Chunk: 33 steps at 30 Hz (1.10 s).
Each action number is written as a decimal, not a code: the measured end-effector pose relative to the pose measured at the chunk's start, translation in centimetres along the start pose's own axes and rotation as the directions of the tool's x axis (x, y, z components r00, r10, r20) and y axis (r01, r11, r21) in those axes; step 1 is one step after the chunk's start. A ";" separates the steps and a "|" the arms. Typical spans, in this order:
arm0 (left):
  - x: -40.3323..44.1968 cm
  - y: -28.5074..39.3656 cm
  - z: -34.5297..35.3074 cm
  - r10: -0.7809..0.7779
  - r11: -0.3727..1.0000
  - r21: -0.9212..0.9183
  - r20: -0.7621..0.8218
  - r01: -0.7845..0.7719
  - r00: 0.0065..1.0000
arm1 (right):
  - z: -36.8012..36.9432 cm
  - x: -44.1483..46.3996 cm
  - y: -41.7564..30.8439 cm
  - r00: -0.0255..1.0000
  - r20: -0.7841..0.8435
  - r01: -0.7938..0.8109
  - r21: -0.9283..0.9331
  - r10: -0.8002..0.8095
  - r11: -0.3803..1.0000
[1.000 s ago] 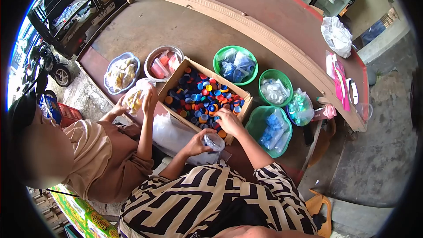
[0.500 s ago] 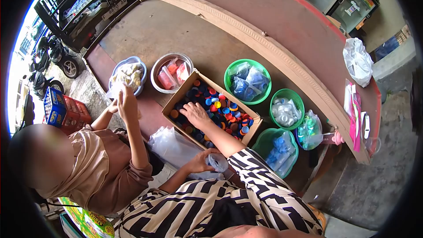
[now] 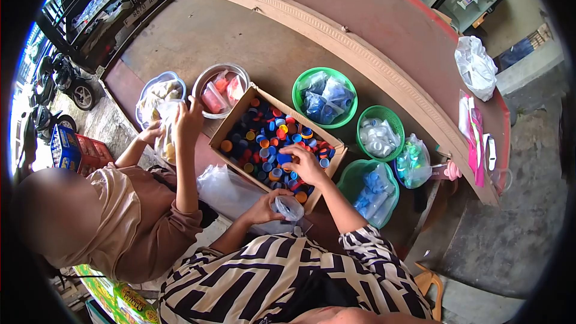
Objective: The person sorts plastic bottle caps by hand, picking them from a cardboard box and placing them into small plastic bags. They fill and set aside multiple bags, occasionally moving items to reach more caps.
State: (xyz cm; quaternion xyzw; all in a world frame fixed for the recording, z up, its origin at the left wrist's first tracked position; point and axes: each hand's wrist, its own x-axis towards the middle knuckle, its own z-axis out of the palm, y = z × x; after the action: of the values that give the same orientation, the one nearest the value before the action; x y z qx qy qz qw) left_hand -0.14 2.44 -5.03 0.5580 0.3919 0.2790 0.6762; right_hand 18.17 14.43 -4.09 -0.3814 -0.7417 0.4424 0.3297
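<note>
A cardboard box [image 3: 234, 113] full of loose plastic bottle caps in red, blue, orange and yellow lies before me. Over its near right part is my right hand [image 3: 306, 167], fingers closed on a dark blue bottle cap [image 3: 284, 159]. My left hand [image 3: 266, 207] is wrapped round a clear plastic bag [image 3: 290, 209] by the box's near edge, its mouth facing up. What the bag contains I cannot make out. Beside that hand, a larger clear plastic sheet or bag [image 3: 225, 195] lies along the box.
A person [image 3: 144, 222] on the left holds a clear bag of pale things near a blue basin [image 3: 141, 91]. Around the box stand a metal bowl [image 3: 200, 91], a green basin [image 3: 298, 108], a green basket [image 3: 362, 141] and a teal basin [image 3: 390, 207], holding bagged caps.
My right hand has come up out of the caps and moved right, towards the bag, now with a blue cap. The other person has raised a filled bag from the blue basin.
</note>
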 end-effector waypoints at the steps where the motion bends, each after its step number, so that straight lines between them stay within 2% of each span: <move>1: 0.0 -0.3 0.0 0.027 1.000 -0.006 -0.008 -0.027 1.000 | -0.5 -1.4 -0.9 0.994 0.018 -0.113 0.088 0.112 0.990; 2: 0.0 -0.4 0.0 0.047 0.999 -0.019 -0.013 -0.047 0.999 | -0.8 -2.8 -1.7 0.994 0.020 -0.105 0.083 0.103 0.991; 4: -0.1 -1.6 0.2 0.059 0.998 -0.001 -0.024 -0.059 0.998 | -0.9 -5.9 -3.5 0.997 -0.008 -0.077 0.196 0.081 0.978; 6: -0.3 -2.0 0.4 0.063 0.998 0.016 -0.034 -0.062 0.997 | -0.9 -8.6 -5.6 0.997 0.027 -0.071 0.144 0.068 0.987; 7: -0.4 -1.8 0.5 0.064 0.997 -0.047 -0.037 -0.066 0.997 | -0.6 -9.6 -6.2 0.999 0.036 -0.022 0.141 0.017 0.990; 8: -0.5 -1.8 0.7 0.064 0.992 -0.110 -0.037 -0.068 0.997 | -0.2 -10.8 -6.8 0.994 0.059 -0.101 0.169 0.092 0.980; 9: -0.4 -1.8 0.7 0.081 0.984 -0.158 -0.030 -0.085 0.996 | 0.2 -11.6 -7.3 0.993 0.074 -0.104 0.112 0.096 0.988; 12: -0.7 -1.3 1.3 0.073 0.987 -0.144 0.022 -0.069 0.997 | 1.4 -13.2 -7.9 0.996 0.067 -0.057 0.022 0.056 0.998; 14: -0.8 -2.1 1.4 0.138 0.990 -0.032 0.039 -0.137 0.990 | 2.0 -13.9 -8.4 0.994 0.089 -0.057 -0.084 0.065 0.995; 16: -1.3 -0.4 1.7 0.073 0.996 -0.051 0.071 -0.070 0.995 | 2.3 -14.6 -9.1 0.990 0.112 -0.074 -0.088 0.084 0.993; 20: -2.4 0.3 2.1 0.123 0.990 0.059 0.093 -0.129 0.988 | 2.6 -15.6 -11.0 0.997 0.069 0.064 -0.353 -0.042 0.933; 21: -2.7 0.4 2.2 0.098 0.991 0.082 0.107 -0.107 0.989 | 2.6 -15.7 -11.5 0.994 0.071 0.107 -0.443 -0.085 0.890; 22: -2.8 0.4 2.3 0.073 0.991 0.105 0.118 -0.086 0.990 | 2.6 -16.0 -11.2 0.994 0.071 0.110 -0.450 -0.088 0.886; 23: -2.8 0.0 2.6 0.155 0.983 0.075 0.121 -0.165 0.980 | 2.9 -16.6 -10.5 0.993 0.111 0.093 -0.476 -0.045 0.874; 25: -3.1 0.8 3.1 0.184 0.973 0.117 0.139 -0.201 0.973 | 3.0 -17.0 -10.0 0.976 0.210 0.063 -0.550 0.065 0.833; 26: -3.2 1.2 3.4 0.203 0.961 0.158 0.157 -0.228 0.966 | 3.1 -17.4 -9.7 0.976 0.207 0.063 -0.554 0.065 0.830; 28: -3.4 2.0 3.8 0.210 0.966 0.115 0.174 -0.232 0.962 | 3.3 -17.9 -10.4 0.970 0.187 -0.028 -0.551 0.156 0.834; 29: -3.5 2.5 3.8 0.214 0.940 0.229 0.176 -0.251 0.961 | 3.6 -18.5 -10.2 0.970 0.183 -0.036 -0.550 0.162 0.834; 30: -3.8 3.1 3.9 0.218 0.902 0.338 0.180 -0.268 0.959 | 3.9 -19.1 -10.1 0.989 0.131 0.018 -0.599 0.076 0.801; 31: -4.0 3.5 4.0 0.197 0.895 0.373 0.161 -0.244 0.967 | 3.9 -19.3 -10.1 0.996 0.085 0.070 -0.651 -0.019 0.756; 32: -4.0 3.6 4.0 0.201 0.894 0.373 0.162 -0.249 0.966 | 3.8 -19.5 -10.0 0.996 0.084 0.071 -0.655 -0.021 0.753; 33: -4.1 3.7 3.9 0.242 0.885 0.376 0.131 -0.274 0.962 | 3.5 -19.5 -10.9 0.999 0.003 0.039 -0.647 -0.048 0.761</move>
State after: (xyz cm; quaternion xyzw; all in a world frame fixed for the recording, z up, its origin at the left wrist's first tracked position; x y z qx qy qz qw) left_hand 1.20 -2.20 -0.26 0.7394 0.3347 0.2599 0.5232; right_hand 21.82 -7.19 1.48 -0.4572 -0.8552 0.1491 0.1932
